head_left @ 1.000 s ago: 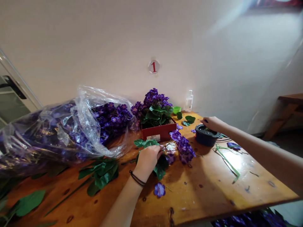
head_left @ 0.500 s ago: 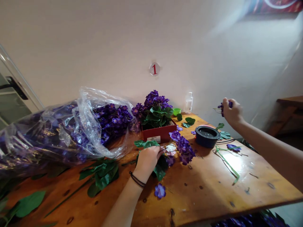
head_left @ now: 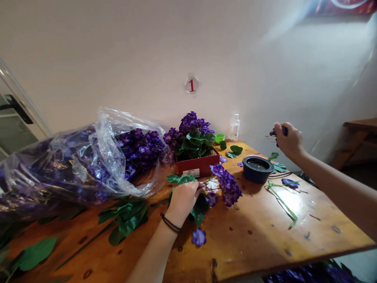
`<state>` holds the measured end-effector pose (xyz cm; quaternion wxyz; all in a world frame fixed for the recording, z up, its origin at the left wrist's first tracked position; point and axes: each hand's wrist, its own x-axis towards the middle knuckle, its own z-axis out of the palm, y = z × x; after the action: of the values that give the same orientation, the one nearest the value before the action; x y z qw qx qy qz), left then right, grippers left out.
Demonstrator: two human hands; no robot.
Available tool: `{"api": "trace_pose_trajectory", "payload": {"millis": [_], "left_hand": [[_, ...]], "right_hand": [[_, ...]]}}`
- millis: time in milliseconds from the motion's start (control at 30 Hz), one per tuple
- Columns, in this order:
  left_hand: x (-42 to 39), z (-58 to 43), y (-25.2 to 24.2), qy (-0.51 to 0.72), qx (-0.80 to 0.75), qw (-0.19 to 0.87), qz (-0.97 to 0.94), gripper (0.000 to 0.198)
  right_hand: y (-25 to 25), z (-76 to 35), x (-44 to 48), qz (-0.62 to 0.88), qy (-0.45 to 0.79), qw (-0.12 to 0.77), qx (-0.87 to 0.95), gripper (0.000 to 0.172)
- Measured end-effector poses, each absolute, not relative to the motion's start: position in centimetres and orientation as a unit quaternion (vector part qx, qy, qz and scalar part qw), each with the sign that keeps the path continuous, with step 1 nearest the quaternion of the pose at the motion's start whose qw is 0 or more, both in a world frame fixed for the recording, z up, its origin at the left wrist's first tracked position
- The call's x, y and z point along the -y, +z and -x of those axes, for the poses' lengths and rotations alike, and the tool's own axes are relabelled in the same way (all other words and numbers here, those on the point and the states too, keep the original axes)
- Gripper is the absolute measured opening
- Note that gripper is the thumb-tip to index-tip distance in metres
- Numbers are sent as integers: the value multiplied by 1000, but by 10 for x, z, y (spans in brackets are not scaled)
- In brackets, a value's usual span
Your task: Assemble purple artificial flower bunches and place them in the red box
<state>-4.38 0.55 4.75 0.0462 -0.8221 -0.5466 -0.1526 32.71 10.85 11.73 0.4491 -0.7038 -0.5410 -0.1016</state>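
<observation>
Purple comes first on my feed: a loose bloom (head_left: 198,237) lies on the wooden table (head_left: 250,232) just below the left hand (head_left: 184,200). That hand is closed around what looks like the stem of a flower spray (head_left: 226,188), with leaves bunched under the palm. The grip seems meant to pin the spray down, with its blooms fanned out to the right. The right hand (head_left: 290,139) is raised above the table's far edge, its fingers curled firmly around a small purple sprig (head_left: 278,131), apparently to keep it clear of the clutter.

A bare green stem (head_left: 281,202) lies on the right side of the table, and a leaf pile (head_left: 126,216) lies on the left. Farther back sits a blue dish (head_left: 257,169), dark inside. A red box (head_left: 197,167) holds a dense flower bunch, and a clear plastic bag (head_left: 59,169) slumps to the left, full of more blooms, all within reach. Beyond them, a green cup (head_left: 219,138) and a clear bottle (head_left: 235,127) stand against the white wall (head_left: 103,59), beneath a round "1" sign (head_left: 191,85).
</observation>
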Motion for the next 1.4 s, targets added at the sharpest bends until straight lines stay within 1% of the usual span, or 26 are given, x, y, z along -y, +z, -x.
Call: {"api": "trace_pose_trajectory", "payload": {"millis": [100, 167, 233, 333, 400, 500, 533, 600, 700, 833, 967, 1100, 1400], "left_hand": [[-5, 45, 47, -149, 550, 51, 820, 20], [-5, 45, 46, -156, 544, 51, 823, 21], [-5, 45, 45, -158, 538, 50, 827, 23], [-6, 45, 46, -152, 536, 53, 829, 26], [-5, 45, 48, -147, 531, 58, 832, 26], [-4, 45, 51, -137, 523, 69, 838, 26], [-3, 45, 53, -133, 519, 71, 841, 27], [-2, 45, 55, -124, 509, 74, 849, 28], [-1, 44, 56, -112, 496, 71, 858, 28], [-3, 46, 54, -123, 475, 52, 870, 25], [-5, 49, 53, -179, 465, 17, 867, 21], [-5, 49, 54, -234, 461, -27, 855, 20], [-6, 49, 54, -308, 466, -62, 827, 15]], "right_hand": [[107, -324, -102, 684, -37, 430, 588, 34], [98, -321, -98, 668, 2, 432, 605, 33], [93, -316, -94, 658, 20, 473, 586, 33], [96, -299, -89, 623, 74, 558, 543, 38], [101, -276, -85, 583, 128, 599, 534, 42], [106, -228, -71, 506, 216, 634, 543, 45], [107, -211, -65, 442, 296, 658, 533, 43], [105, -179, -52, 348, 416, 650, 533, 38], [92, -145, -40, 305, 480, 621, 540, 35], [62, -133, -44, 308, 522, 593, 531, 36], [43, -142, -52, 325, 539, 589, 507, 33], [42, -147, -50, 318, 542, 583, 516, 30], [47, -148, -44, 337, 517, 578, 534, 31]]}}
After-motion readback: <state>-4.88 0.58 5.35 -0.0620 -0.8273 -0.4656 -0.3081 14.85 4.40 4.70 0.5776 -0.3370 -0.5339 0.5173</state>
